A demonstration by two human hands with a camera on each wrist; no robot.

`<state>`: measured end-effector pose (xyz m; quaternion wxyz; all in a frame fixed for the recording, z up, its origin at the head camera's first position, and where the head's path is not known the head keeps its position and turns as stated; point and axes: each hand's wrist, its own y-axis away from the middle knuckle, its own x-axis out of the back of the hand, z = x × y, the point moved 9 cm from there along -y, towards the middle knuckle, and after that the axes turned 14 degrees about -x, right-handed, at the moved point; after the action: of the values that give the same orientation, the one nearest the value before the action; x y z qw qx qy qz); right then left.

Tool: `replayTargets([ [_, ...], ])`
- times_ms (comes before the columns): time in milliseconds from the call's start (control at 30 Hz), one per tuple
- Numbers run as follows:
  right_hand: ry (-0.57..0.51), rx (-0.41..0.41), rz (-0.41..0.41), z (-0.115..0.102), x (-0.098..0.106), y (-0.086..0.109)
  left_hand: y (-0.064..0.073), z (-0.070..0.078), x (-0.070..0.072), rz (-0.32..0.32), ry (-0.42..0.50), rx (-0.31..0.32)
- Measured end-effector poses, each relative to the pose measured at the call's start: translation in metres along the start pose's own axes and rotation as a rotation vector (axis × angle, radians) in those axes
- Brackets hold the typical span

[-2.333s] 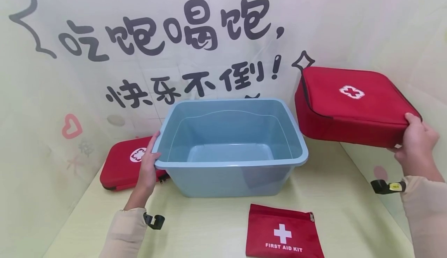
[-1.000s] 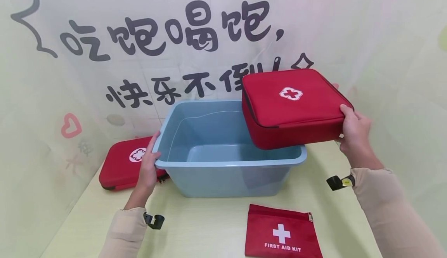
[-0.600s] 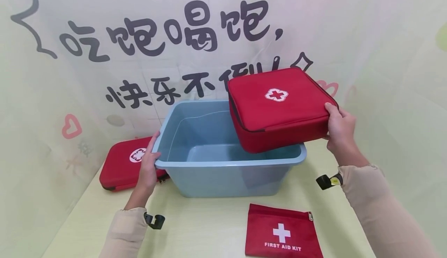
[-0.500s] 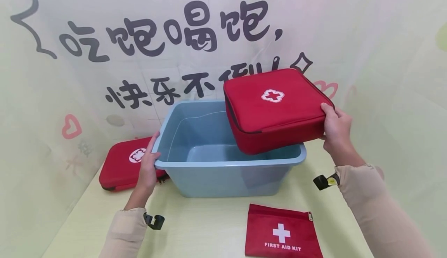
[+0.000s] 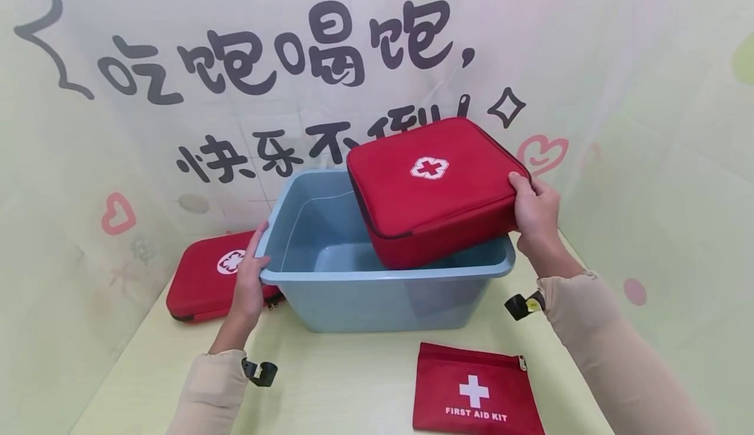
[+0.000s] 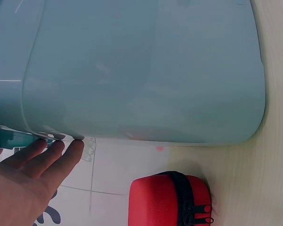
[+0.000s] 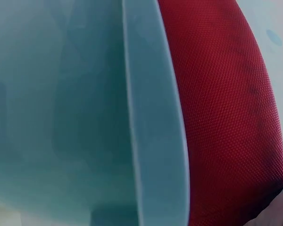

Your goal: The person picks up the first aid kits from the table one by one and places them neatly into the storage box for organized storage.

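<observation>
In the head view a thick red first aid bag (image 5: 436,206) with a white-edged cross hangs tilted, its left side dipping into the opening of a light blue plastic bin (image 5: 365,304). My right hand (image 5: 537,216) grips the bag's right corner, thumb on top. My left hand (image 5: 247,284) holds the bin's left rim, thumb over the edge. The left wrist view has that left hand (image 6: 42,174) with fingertips against the bin's outer wall (image 6: 146,70). In the right wrist view the red bag (image 7: 226,103) shows behind the bin's rim (image 7: 158,117).
A flatter red first aid case (image 5: 203,275) lies left of the bin, partly behind my left hand. A red zip pouch (image 5: 474,389) marked FIRST AID KIT lies in front. A printed curtain (image 5: 177,3) stands behind the table (image 5: 330,382).
My right hand has carried the red bag leftward from beside the bin to over its opening, and the bag has tilted down to the left. My left hand stays on the rim.
</observation>
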<state>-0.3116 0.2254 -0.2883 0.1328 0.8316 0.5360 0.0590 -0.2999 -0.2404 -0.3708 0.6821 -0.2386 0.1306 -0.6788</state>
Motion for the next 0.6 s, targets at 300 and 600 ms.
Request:
replayTargets([
  [300, 0.101, 0.137, 0.021, -0.006, -0.022, 0.012, 0.0, 0.001, 0.0, 0.0, -0.001, -0.012],
  [600, 0.123, 0.176, -0.007, -0.003, -0.042, 0.022, 0.0, 0.002, 0.0, -0.001, 0.001, -0.007],
])
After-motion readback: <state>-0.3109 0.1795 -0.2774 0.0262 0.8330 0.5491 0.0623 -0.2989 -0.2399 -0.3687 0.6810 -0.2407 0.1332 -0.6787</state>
